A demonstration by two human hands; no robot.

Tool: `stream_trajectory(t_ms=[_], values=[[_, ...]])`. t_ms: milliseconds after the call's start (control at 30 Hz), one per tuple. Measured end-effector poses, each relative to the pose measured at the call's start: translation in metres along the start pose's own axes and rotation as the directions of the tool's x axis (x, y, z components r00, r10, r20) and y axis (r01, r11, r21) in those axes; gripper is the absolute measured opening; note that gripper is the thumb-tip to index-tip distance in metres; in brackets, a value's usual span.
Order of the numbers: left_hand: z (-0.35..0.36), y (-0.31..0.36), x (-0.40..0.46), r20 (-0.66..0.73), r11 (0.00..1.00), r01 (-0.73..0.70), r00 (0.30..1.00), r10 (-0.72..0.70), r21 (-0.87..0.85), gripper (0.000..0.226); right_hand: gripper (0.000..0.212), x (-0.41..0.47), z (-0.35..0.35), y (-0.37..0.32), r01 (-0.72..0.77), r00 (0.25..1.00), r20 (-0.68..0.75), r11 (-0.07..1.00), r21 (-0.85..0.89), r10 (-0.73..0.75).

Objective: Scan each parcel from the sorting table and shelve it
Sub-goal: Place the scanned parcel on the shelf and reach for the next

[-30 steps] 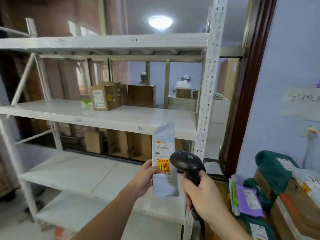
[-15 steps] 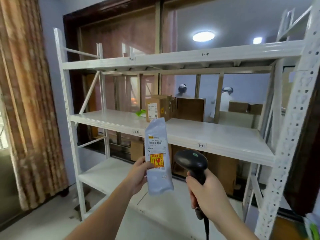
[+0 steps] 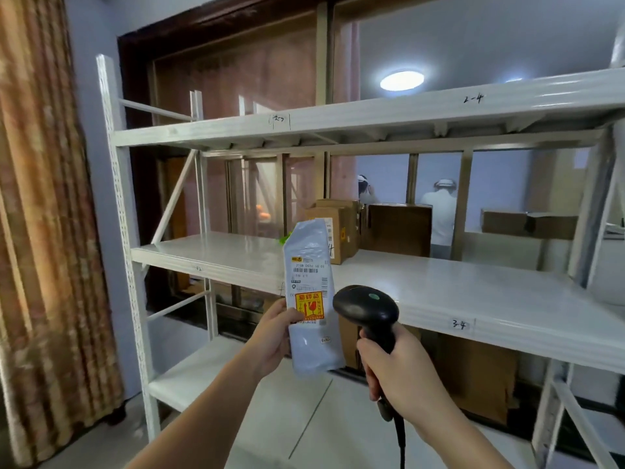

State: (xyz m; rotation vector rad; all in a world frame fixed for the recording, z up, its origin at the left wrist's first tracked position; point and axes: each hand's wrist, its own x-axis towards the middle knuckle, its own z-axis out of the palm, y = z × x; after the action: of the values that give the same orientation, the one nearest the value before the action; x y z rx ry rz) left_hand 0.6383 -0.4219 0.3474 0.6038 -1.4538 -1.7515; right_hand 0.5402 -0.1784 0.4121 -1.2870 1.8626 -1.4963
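Before shelf (image 3: 439, 292): left hand (image 3: 270, 336) pinches parcel (image 3: 309, 299) upright; right hand (image 3: 402, 374) grips scanner (image 3: 365, 308).

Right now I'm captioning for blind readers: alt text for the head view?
A left hand holds a grey plastic mailer parcel upright beside a black handheld scanner gripped by the right hand, before a white metal shelf rack holding brown cardboard boxes.
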Motion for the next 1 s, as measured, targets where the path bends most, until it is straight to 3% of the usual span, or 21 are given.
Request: stream_trajectory(t_ms=[267, 567, 833, 1000], values=[[-0.030, 0.037, 0.087, 0.044, 0.998, -0.042, 0.998, 0.041, 0.038, 0.038, 0.007, 0.085, 0.041, -0.003, 0.035, 0.999, -0.025, 0.999, -0.028, -0.036], [-0.058, 0.079, 0.168, 0.159, 0.997, -0.069, 0.985, 0.064, 0.026, 0.035, 0.006, 0.138, 0.081, -0.011, -0.027, 0.992, -0.127, 0.997, -0.068, 0.018], [-0.123, 0.104, 0.236, 0.063, 0.997, 0.073, 0.995, -0.075, 0.036, 0.026, 0.005, 0.172, 0.145, -0.023, -0.089, 0.963, -0.257, 0.995, -0.047, 0.074], [-0.148, 0.108, 0.271, 0.003, 0.971, 0.180, 0.983, -0.182, 0.157, 0.027, 0.005, 0.193, 0.177, -0.031, -0.110, 0.951, -0.294, 0.993, -0.029, 0.097]])
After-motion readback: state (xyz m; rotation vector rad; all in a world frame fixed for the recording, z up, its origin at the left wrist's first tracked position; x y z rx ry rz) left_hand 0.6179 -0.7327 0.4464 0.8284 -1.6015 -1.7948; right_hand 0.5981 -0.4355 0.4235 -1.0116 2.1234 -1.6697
